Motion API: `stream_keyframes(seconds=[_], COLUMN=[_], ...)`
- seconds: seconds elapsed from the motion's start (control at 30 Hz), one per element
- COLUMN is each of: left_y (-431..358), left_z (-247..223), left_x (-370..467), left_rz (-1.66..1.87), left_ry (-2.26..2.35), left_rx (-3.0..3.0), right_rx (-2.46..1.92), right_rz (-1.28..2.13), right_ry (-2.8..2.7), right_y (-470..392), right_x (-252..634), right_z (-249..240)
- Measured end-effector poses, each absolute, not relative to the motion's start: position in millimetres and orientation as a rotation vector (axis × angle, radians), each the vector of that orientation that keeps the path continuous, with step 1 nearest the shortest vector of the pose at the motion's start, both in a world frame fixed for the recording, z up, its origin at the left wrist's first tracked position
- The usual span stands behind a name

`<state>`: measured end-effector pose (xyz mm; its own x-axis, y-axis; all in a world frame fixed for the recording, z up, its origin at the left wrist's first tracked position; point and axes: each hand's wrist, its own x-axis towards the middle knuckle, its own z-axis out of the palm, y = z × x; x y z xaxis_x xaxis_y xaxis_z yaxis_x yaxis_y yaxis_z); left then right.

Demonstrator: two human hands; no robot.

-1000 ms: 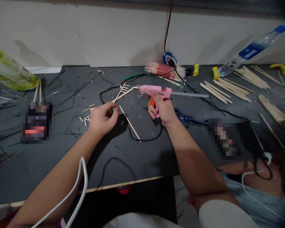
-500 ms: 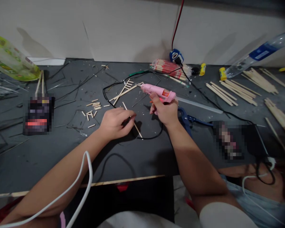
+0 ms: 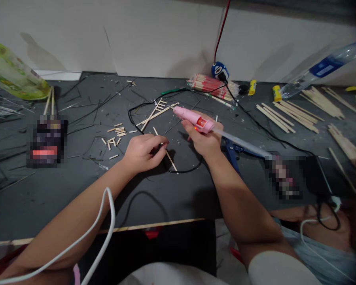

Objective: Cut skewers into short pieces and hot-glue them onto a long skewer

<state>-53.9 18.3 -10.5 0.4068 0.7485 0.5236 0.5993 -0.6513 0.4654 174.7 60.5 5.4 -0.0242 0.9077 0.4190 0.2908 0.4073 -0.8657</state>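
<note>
My right hand is wrapped round a pink hot glue gun, with a small orange-red light showing. A long translucent glue stick sticks out of its back end. The nozzle points left, close to a ladder-like frame of thin wooden sticks lying on the table. My left hand rests on the table with fingers curled and pinched round a thin wooden stick, whose middle they cover. Short cut stick pieces lie scattered to the left of this hand.
A black cable loops round the frame. Blue pliers-like tool lies right of my right hand. Wooden stick bundles, a water bottle, a packet of sticks and a green-yellow bag stand or lie further off. Another person's leg shows lower right.
My right hand has tilted the glue gun, its back end swinging down towards me and its nozzle shifting slightly left. My left hand and the stick stay nearly still.
</note>
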Motion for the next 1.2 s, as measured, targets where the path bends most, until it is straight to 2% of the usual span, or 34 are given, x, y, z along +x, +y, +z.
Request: stream_keyframes(seconds=[0.13,0.27,0.6,0.73,0.87,1.03,1.2], left_y=[19,20,19,10,-5,-10,-11], left_z=[-9,-7,-6,1,10,8,13], left_x=[-54,-55,-55,-52,-43,-36,-36], left_rz=[1.065,1.076,1.030,0.998,1.150,1.259,1.207], left_ry=[1.170,1.126,1.118,1.088,1.036,0.835,0.695], left_rx=[2.521,2.567,2.593,2.848,2.930,3.019,3.077], right_rx=[-0.983,-1.088,-1.061,-1.081,-1.142,-1.167,-1.184], right_rz=[0.388,0.180,0.271,0.338,0.328,0.011,-0.230], right_ry=[-1.770,-1.787,-1.831,-1.856,-1.818,-1.889,-1.977], right_y=[56,54,51,50,52,57,53], right_x=[178,179,178,175,174,175,167], right_z=[4,7,7,10,9,-1,1])
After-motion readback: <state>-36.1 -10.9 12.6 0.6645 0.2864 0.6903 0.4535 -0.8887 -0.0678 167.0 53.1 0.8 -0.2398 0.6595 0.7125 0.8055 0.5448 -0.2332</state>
